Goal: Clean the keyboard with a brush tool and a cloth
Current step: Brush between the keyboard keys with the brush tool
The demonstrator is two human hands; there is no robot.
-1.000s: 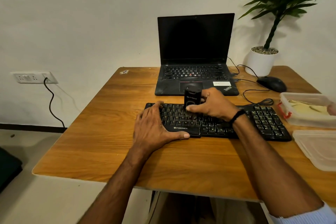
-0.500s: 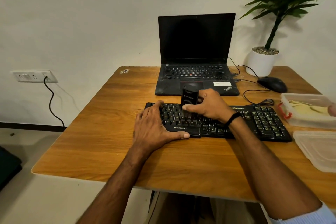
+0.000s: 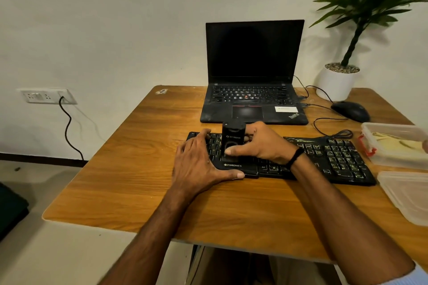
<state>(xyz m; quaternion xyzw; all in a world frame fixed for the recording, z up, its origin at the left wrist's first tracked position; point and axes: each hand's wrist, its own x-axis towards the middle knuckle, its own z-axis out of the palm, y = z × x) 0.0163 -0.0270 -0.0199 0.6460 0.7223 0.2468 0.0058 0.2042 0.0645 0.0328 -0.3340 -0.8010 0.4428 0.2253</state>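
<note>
right hand (image 3: 261,143) grip around upright brush tool (image 3: 233,140), on keyboard (image 3: 324,157)

One left hand (image 3: 196,164) and one right hand (image 3: 264,143) are showing at one table (image 3: 139,169).
Also showing: one keyboard (image 3: 335,159), one brush (image 3: 232,139), one laptop (image 3: 254,51), one mouse (image 3: 350,111), one plant (image 3: 335,82), two tubs (image 3: 398,159) (image 3: 407,199).

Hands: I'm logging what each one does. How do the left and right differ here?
The left hand lies flat on the left end of the keyboard, fingers straight, holding nothing; the right hand grips the brush tool, which stands upright on the keys. The right wrist wears a black band; the left wrist is bare. Both are over the keyboard.
</note>
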